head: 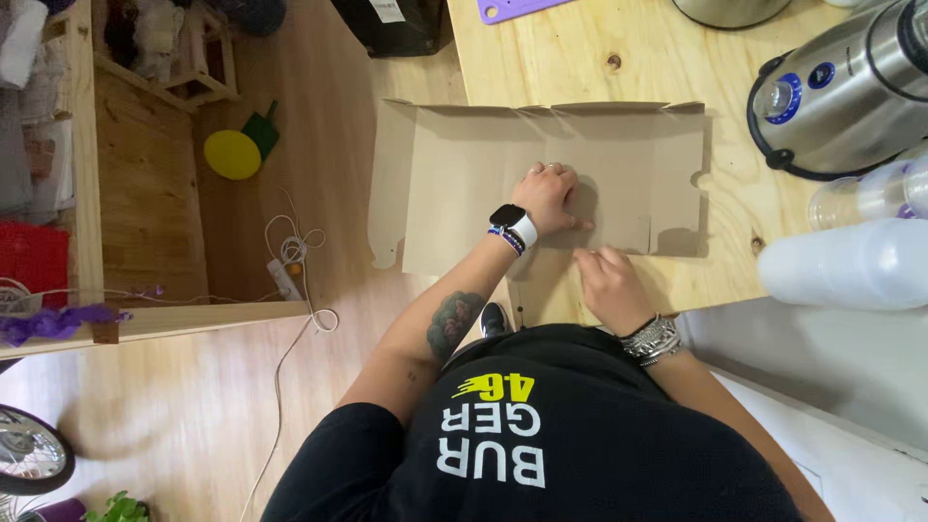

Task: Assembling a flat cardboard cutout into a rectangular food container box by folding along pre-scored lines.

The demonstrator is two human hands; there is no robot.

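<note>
A: Head view, looking straight down. Flat cardboard sheet (541,184) spread on the wooden table (580,58), its left part overhanging the table edge above the floor (193,406).

B: And the left hand (548,196)?

A: Pressed palm-down on the middle of the cardboard, fingers spread flat, gripping nothing. Smartwatch (509,221) on that wrist, at about 7 o'clock from the knuckles.

B: Right hand (607,280)?

A: Resting at the near edge of the sheet, at 5 o'clock from the left one. Fingertips touching the cardboard rim, loosely curled; cannot tell whether pinching the edge or only pushing on it. Bracelets (652,340) stacked at the wrist.

B: Flaps on the sheet?

A: Folded up slightly along the far edge, at 12 o'clock. Notched tab at the right side, rounded tab at the lower left corner.

B: Around it?

A: Steel urn (841,92) at 2 o'clock from the cardboard, well apart. Stack of white cups (846,263) lying at 3 o'clock, clear cups (865,196) just above them. Purple mat (512,8) at 12 o'clock on the far table edge. Down on the floor at 9 o'clock, a yellow disc (232,155) and a power strip (286,279) with a tangled white cord.
</note>
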